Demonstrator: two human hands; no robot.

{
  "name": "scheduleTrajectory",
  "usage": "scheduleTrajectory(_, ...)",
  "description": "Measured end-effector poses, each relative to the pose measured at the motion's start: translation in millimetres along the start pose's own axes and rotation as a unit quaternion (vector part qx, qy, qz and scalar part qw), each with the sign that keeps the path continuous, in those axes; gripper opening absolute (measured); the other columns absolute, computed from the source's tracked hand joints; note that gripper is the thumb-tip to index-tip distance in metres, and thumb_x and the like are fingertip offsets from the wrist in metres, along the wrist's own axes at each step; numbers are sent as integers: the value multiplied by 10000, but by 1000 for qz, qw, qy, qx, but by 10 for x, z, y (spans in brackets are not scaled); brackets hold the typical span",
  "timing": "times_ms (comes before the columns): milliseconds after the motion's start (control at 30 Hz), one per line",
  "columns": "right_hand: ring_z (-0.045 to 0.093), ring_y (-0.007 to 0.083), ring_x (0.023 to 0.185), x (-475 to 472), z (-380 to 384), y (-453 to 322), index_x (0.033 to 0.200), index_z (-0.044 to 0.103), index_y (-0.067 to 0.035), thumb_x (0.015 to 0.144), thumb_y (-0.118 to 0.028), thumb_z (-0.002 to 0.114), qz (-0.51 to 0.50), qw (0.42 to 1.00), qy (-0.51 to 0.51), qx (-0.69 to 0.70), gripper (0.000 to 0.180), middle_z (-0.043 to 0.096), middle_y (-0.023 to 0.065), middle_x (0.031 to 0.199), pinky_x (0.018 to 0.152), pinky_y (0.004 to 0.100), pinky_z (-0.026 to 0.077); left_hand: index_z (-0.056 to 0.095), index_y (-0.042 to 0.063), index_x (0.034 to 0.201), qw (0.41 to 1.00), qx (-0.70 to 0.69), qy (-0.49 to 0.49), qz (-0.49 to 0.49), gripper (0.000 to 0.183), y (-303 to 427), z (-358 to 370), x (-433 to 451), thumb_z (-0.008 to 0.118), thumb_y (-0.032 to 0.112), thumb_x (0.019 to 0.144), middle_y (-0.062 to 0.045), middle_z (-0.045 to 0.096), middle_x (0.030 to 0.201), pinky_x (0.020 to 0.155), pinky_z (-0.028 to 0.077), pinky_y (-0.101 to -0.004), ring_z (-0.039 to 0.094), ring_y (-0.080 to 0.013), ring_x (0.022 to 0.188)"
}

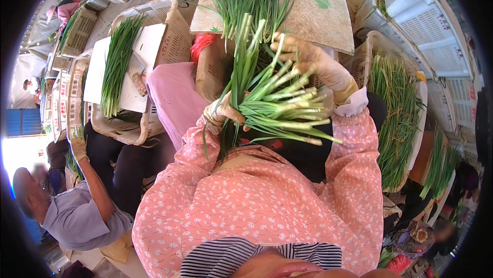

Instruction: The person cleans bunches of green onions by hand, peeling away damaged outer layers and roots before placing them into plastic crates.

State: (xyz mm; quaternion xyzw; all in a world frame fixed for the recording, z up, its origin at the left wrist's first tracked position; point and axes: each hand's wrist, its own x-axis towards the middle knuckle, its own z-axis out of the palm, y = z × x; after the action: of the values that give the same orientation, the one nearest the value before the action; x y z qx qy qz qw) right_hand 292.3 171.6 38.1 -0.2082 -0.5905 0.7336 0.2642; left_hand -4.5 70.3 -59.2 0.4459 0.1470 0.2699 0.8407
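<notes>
My left hand (224,112), in a pale glove, is closed round a bunch of long green leafy stalks, like garlic chives (285,108), whose pale cut ends fan out to the right. My right hand (304,56), gloved as well, is raised above the fan with its fingers bent near the upper pale stems; whether it grips any stem I cannot tell. Beyond my hands, more green stalks (250,0) lie on a worn board (323,18) laid across a plastic crate (208,74). Red plastic string (202,45) hangs below the board's left corner.
To the right stands a crate heaped with green stalks (396,124), with stacked white crates (427,27) behind. At the left, a co-worker (81,208) sits near another board (148,47), which holds a bunch of stalks (121,66) and a broad-bladed tool (136,66).
</notes>
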Motion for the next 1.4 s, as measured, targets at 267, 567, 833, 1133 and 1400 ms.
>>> scheduleTrajectory(267, 684, 128, 745, 44, 107, -14, 902, 767, -15, 885, -166, 808, 149, 979, -11, -138, 158, 775, 53, 870, 703, 244, 530, 620, -37, 1186, 983, 131, 70, -110, 461, 197, 181, 20, 766, 25, 753, -97, 716, 726, 448, 436, -240, 627, -123, 548)
scheduleTrajectory(567, 684, 185, 929, -350, -821, -74, 1104, 748, -38, 911, -127, 743, -225, 938, 236, 115, 212, 748, 111, 1084, 937, 338, 549, 602, -138, 1208, 999, 2, -36, -39, 573, -94, -192, -159, 810, -8, 690, -202, 717, 896, 493, 522, -330, 693, -253, 615)
scheduleTrajectory(833, 658, 187, 1099, 100, 212, 243, 1300, 664, -38, 885, -361, 814, 22, 994, -28, -100, 547, 714, 67, 1200, 984, 334, 524, 597, -130, 1250, 998, -3, -37, -56, 643, -8, -15, -47, 823, 24, 669, -206, 726, 943, 541, 558, -338, 704, -257, 651)
scheduleTrajectory(1133, 514, 135, 706, -282, -422, -252, 976, 691, -34, 1048, -291, 613, -306, 896, 175, 269, 278, 513, 7, 700, 717, 300, 451, 506, -41, 1311, 998, -67, 2, 2, 676, -60, -43, 66, 821, 56, 721, -199, 697, 910, 509, 526, -362, 671, -272, 601)
scheduleTrajectory(1400, 562, 87, 654, -466, -125, -466, 1019, 760, -56, 986, -157, 702, -190, 941, 238, -151, 122, 693, 7, 808, 592, 231, 439, 642, 0, 1226, 943, 145, 292, -61, 419, 61, 280, 230, 736, 34, 819, -9, 689, 891, 725, 509, -274, 618, -95, 812)
